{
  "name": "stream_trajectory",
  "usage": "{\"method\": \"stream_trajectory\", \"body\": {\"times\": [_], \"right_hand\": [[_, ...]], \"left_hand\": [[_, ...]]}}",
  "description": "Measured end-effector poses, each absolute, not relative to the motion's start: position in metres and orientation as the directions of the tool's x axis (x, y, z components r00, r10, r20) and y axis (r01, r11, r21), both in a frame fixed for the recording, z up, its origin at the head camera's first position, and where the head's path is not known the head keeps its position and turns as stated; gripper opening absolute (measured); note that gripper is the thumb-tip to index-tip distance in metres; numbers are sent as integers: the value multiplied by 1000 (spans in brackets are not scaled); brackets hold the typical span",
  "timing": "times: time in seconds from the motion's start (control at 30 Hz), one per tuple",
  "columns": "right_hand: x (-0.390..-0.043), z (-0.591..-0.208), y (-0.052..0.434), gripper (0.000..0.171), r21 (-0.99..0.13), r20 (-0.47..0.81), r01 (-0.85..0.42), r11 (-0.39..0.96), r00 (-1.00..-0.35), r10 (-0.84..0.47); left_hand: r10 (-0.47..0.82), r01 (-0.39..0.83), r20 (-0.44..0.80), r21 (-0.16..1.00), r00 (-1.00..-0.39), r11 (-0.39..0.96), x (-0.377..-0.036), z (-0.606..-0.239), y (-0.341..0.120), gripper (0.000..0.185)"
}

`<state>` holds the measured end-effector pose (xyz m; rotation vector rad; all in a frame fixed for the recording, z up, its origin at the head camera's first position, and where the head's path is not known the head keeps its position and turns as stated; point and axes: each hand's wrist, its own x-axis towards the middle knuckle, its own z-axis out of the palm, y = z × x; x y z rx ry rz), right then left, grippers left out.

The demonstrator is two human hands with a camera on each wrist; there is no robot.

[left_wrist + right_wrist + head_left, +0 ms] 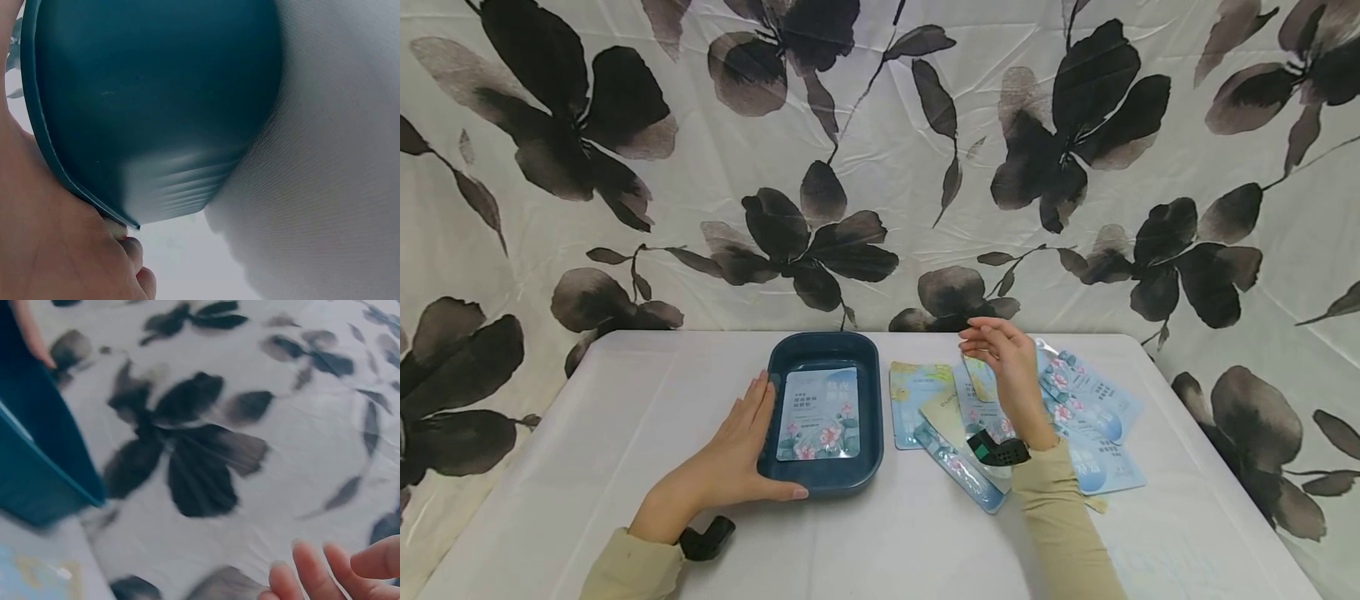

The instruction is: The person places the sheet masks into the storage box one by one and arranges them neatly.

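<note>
Bright, even light with soft shadows; right wrist view blurred, head view edges bowed.

Fingertips (309, 569) of the right hand (331, 572) show at the bottom edge, loosely spread and holding nothing. A teal tray (37, 469) fills the left side. Behind hangs a white cloth (187, 450) with dark flowers.

A white cloth-covered table (625, 417) fills the lower half of the head view, from 4 o'clock round to 8 o'clock. Behind it, from 9 through 12 to 3 o'clock, hangs a creased white backdrop (895, 167) printed with large black and grey flowers. Soft, even light falls throughout.
</note>
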<state>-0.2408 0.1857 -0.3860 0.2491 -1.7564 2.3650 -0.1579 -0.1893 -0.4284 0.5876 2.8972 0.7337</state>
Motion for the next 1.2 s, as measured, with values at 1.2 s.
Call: {"method": "stream_trajectory", "body": {"times": [1.2], "right_hand": [[-238, -419, 349, 46, -862, 90, 208, 461, -834, 545]], "left_hand": [[386, 335, -13, 472, -922, 816, -160, -425, -188, 150]]}}
